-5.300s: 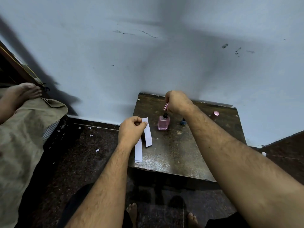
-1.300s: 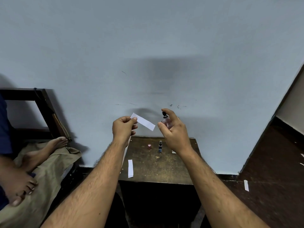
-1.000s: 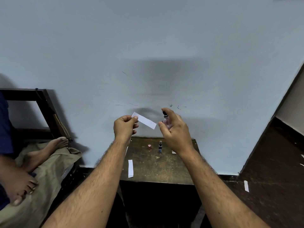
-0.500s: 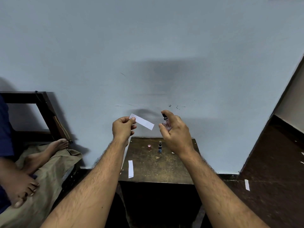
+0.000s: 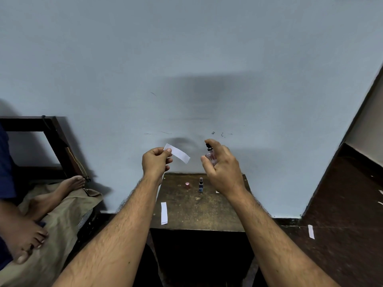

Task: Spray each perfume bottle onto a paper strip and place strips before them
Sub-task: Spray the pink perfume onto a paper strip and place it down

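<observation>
My left hand [image 5: 155,162] pinches one end of a white paper strip [image 5: 178,154], held up in the air and slanting down to the right. My right hand [image 5: 222,168] grips a clear pink perfume bottle [image 5: 211,157] with a black spray head, forefinger on top, nozzle facing the strip a short gap away. Below on the small dark table [image 5: 207,212] stand a slim dark blue bottle [image 5: 200,184] and a pink cap [image 5: 187,185]. A second paper strip [image 5: 164,213] lies flat near the table's left front.
The table stands against a pale blue wall. At the left a person sits with bare feet [image 5: 68,186] on a tan cloth, beside a dark wooden frame [image 5: 51,137]. Paper scraps [image 5: 310,231] lie on the dark floor at the right.
Since five seconds ago, I lifted the pink bottle off the table and raised one strip beside it. In the last second both hands barely moved; the strip shifted slightly.
</observation>
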